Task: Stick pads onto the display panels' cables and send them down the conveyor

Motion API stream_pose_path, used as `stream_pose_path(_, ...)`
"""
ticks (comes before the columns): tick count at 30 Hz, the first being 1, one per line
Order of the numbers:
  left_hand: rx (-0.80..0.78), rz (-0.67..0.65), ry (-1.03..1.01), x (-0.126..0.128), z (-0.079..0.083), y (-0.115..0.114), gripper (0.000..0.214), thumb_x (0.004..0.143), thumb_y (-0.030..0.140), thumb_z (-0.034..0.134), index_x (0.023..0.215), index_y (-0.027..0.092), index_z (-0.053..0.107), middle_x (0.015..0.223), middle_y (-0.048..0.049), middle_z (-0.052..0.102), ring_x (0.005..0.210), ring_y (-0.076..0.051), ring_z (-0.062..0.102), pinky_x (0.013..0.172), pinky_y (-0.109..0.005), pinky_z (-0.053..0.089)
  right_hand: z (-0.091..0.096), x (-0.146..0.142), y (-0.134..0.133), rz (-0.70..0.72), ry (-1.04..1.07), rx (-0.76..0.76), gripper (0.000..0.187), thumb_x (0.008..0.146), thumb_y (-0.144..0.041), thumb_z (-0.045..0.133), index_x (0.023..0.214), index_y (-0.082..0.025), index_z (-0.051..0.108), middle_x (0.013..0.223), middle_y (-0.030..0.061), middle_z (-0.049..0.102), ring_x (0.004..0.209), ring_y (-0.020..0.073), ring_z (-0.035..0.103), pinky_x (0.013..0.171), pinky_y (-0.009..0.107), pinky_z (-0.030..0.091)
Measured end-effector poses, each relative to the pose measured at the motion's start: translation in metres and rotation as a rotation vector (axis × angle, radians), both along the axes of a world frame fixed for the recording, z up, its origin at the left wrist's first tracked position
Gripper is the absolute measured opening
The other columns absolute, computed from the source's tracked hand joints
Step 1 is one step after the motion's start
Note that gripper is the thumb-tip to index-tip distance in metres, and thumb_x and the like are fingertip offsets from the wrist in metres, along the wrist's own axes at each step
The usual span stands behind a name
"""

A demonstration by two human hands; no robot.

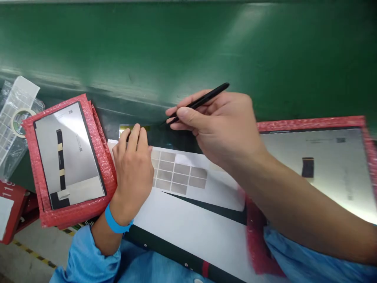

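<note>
My right hand [226, 125] pinches a slim black pen-shaped tool [210, 95] between thumb and fingers, its fine tip pointing left and down; I cannot tell its exact kind. My left hand [133, 173] rests palm down over a white sheet of grey rectangular stickers [181, 173], its fingers slightly bent. Its fingertips touch a small clear piece with a yellow strip [125, 127], mostly covered by the fingers. The tool's tip hovers to the right of those fingertips. A blue band [115, 221] circles my left wrist.
At left, a display panel with a black flex strip [61, 161] lies on red bubble wrap [100, 173]. Beyond it are a tape roll [21, 121] and clear plastic bags [13, 157]. Another panel [326, 157] lies right, partly behind my forearm. A white sheet [188, 228] lies nearer me.
</note>
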State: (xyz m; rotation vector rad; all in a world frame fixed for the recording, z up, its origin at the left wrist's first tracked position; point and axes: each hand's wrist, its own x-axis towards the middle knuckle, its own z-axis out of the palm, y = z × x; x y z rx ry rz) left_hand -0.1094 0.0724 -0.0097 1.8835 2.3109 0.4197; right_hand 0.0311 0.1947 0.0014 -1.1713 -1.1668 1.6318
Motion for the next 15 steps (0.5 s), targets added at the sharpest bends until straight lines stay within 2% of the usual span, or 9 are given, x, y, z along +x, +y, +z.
stream_pose_path(5, 0.073, 0.006, -0.091, 0.003, -0.008, -0.001, 0.042, 0.109, 0.017, 0.057, 0.151, 0.014, 0.062, 0.159, -0.0147, 0.066, 0.149, -0.035, 0.056, 0.126, -0.057, 0.048, -0.019, -0.015, 0.008, 0.023, -0.014, -0.011, 0.015, 0.085, -0.020, 0.089, 0.089, -0.019, 0.075, 0.090, 0.0006, 0.080, 0.079, 0.0128, 0.080, 0.073, 0.022, 0.069)
stream_pose_path(10, 0.070, 0.002, -0.127, 0.002, -0.006, -0.002, 0.045, 0.109, 0.015, 0.057, 0.153, 0.015, 0.060, 0.159, -0.0149, 0.065, 0.151, -0.037, 0.054, 0.127, -0.060, 0.045, -0.015, -0.015, 0.007, 0.043, -0.058, 0.024, 0.012, 0.086, -0.021, 0.088, 0.086, -0.019, 0.076, 0.091, 0.0017, 0.081, 0.078, 0.0135, 0.080, 0.074, 0.024, 0.070)
stream_pose_path(15, 0.054, 0.004, -0.138, 0.005, -0.005, -0.004, 0.046, 0.111, 0.017, 0.053, 0.156, 0.017, 0.058, 0.161, -0.0133, 0.064, 0.153, -0.035, 0.053, 0.129, -0.061, 0.043, -0.011, -0.020, 0.006, -0.004, -0.055, 0.047, 0.015, 0.080, -0.020, 0.091, 0.083, -0.017, 0.077, 0.086, 0.0049, 0.083, 0.071, 0.0131, 0.079, 0.066, 0.019, 0.068)
